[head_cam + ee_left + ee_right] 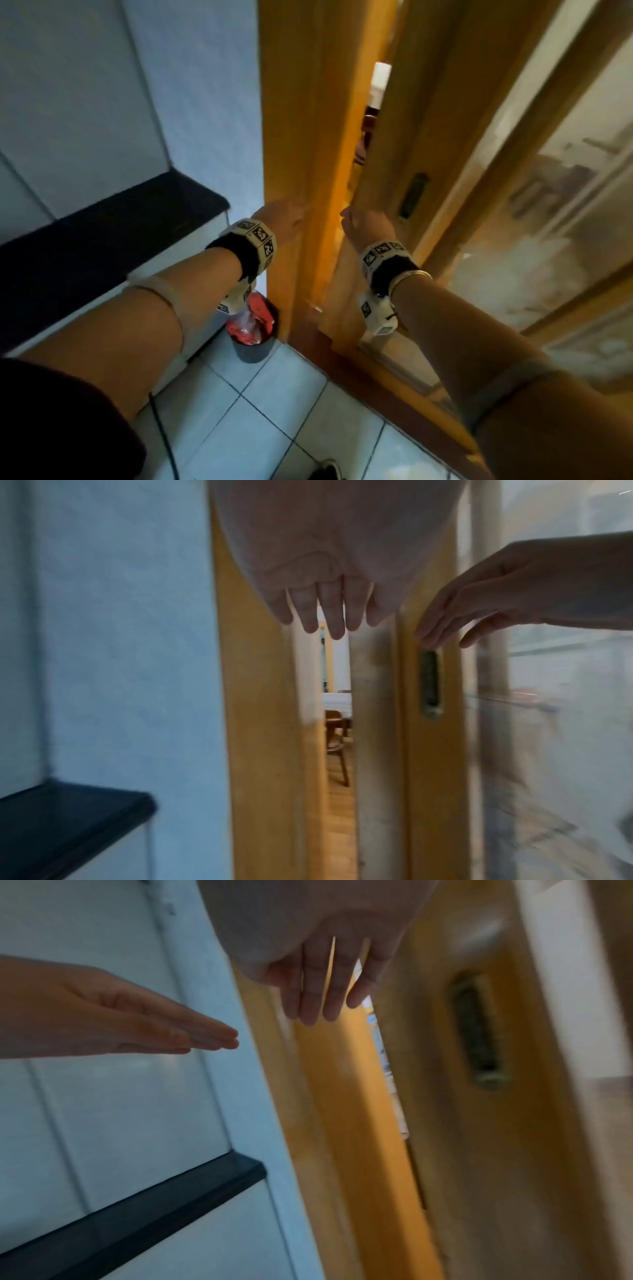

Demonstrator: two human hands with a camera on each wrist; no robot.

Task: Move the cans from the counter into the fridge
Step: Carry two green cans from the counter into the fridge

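Pale blue-white tiled wall [85,102] fills left side of head view. Yellow-orange wooden door frame [294,137] runs vertical at centre. Just right of it: sliding wooden door w/ frosted glass panel [548,240], standing ajar; narrow gap between frame and door edge. Thru gap, left wrist view shows another room w/ brown wooden chair [335,729] on wood floor.

Black stone counter top [102,233] sits low left against the wall; the part in view carries nothing. Cans and fridge: not seen in any view, location can't be told.

Light tiled floor [281,394] below. Small dark waste bin w/ red plastic liner [253,329] stands on floor at foot of frame, between counter end and frame.

Dark recessed metal pull [412,195] set into door stile, approx hand height.

Left hand [284,219]: reaches fwd at the frame, fingers straight and close together, holding nothing; contact w/ wood can't be told (blur). Right hand [368,228]: at door's leading edge, just left of the recessed pull, fingers extended, slightly fanned, thumb apart; holding nothing. Both wrists wear bands w/ black-white marker tags [255,240].

Frames motion-blurred, esp. wrist views.
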